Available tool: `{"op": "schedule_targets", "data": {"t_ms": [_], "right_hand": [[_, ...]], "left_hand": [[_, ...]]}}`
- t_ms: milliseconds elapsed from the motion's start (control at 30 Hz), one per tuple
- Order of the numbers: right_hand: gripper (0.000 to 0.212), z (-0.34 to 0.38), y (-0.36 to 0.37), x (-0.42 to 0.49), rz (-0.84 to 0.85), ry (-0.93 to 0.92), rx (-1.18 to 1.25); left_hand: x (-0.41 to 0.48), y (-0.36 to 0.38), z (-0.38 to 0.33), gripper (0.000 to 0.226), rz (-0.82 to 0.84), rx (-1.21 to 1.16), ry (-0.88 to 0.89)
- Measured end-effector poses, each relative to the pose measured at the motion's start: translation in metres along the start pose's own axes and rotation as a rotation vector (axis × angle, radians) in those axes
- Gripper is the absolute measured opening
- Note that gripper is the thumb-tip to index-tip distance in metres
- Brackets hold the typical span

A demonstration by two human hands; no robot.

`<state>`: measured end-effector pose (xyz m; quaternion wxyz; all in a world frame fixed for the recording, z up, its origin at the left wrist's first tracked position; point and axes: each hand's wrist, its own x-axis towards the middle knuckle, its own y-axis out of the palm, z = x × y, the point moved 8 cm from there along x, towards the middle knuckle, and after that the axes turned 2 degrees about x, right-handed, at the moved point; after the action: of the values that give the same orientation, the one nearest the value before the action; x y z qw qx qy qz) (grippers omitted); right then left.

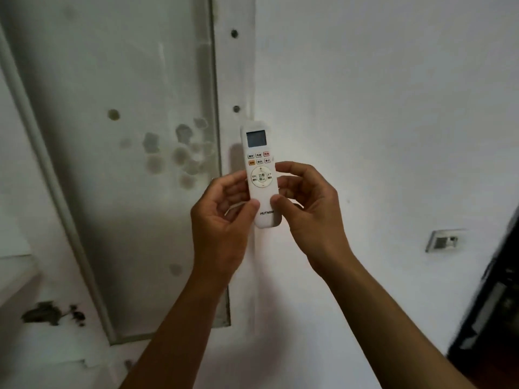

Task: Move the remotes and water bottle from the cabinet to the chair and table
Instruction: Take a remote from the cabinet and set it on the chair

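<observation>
Nearest: left hand (224, 213) and right hand (313, 211) raised together, both curled round one white remote (259, 176). Left thumb pressed on the lower face beside the brand lettering, left fingers (230, 188) wrapped behind the left edge. Right thumb on the lower face opposite, other fingers hooked over the right edge level with the round button pad. Held upright, screen end clear above the fingertips, bottom end poking out just below the thumbs. Resting on nothing, carried in the air.

Beyond the fingers: a stained grey panel (134, 136) up and to the left, white wall (365, 108) straight behind, a wall socket (443, 240) well off to the right and lower, a dark object (494, 290) at the far right edge, too blurred to name. No chair, table, cabinet or bottle in view.

Judged as mid-carry: one remote lifted, not yet set down. Next: turn to find the chair or table, lower the remote flat onto it, then loosen both grips.
</observation>
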<state>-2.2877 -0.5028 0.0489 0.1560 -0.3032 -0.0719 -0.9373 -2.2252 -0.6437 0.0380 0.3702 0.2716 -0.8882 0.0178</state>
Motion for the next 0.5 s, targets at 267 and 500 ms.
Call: {"op": "schedule_targets", "data": {"t_ms": [267,500], "right_hand": [[0.043,0.000,-0.140,-0.009,-0.109,0.024,-0.035],[0.043,0.009,-0.258,-0.022,-0.220,0.032,-0.090]], "left_hand": [[-0.031,0.136,0.004,0.043,0.124,0.036,-0.044],[-0.058,0.250,0.010,0.042,0.243,0.019,-0.069]]}}
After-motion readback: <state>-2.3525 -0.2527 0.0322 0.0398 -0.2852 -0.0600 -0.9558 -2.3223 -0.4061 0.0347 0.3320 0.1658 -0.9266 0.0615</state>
